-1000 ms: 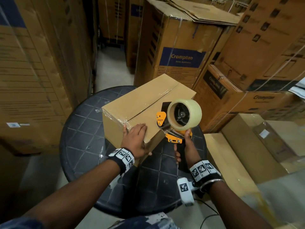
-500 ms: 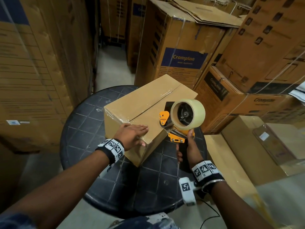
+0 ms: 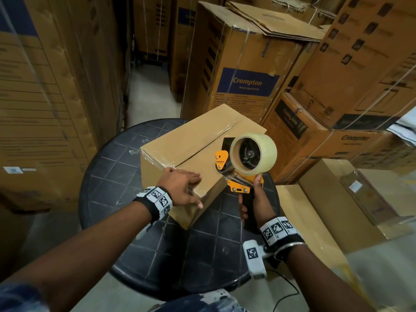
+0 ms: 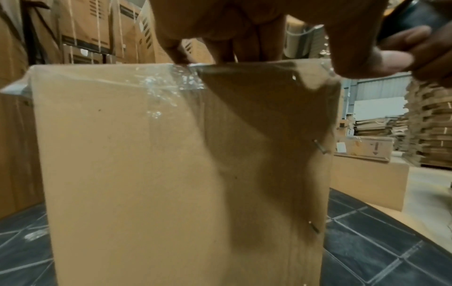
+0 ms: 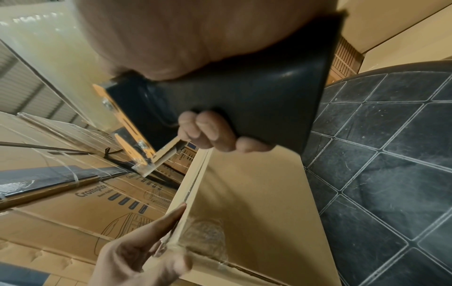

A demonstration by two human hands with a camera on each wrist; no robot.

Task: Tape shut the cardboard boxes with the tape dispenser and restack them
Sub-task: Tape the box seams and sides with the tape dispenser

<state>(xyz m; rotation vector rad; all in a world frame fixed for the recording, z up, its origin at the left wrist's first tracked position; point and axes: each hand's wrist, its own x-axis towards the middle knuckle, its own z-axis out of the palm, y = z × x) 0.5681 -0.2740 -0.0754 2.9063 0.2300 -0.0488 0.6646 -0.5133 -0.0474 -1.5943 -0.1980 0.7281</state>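
Observation:
A plain brown cardboard box (image 3: pixel 191 140) stands on a round black stool top (image 3: pixel 108 176), with clear tape along its top seam and over its near corner. My left hand (image 3: pixel 182 188) lies flat on the box's near top edge, fingers straight, thumb down the side (image 4: pixel 367 58). My right hand (image 3: pixel 254 206) grips the black handle (image 5: pixel 244 100) of an orange tape dispenser (image 3: pixel 238 167) carrying a clear tape roll (image 3: pixel 254 152). The dispenser sits just off the box's right edge. The box's near face (image 4: pixel 159 174) fills the left wrist view.
Tall printed cartons (image 3: pixel 243 70) crowd the back and right, and more cartons (image 3: pixel 40 109) wall in the left. A narrow floor aisle (image 3: pixel 150 95) runs away behind the stool. Flat plain boxes (image 3: pixel 326 210) lie low on the right. A black cable (image 3: pixel 290 293) trails on the floor.
My left hand has slid rightward along the box's near top edge, smoothing over the tape. The dispenser in my right hand has stayed close to the box's right edge.

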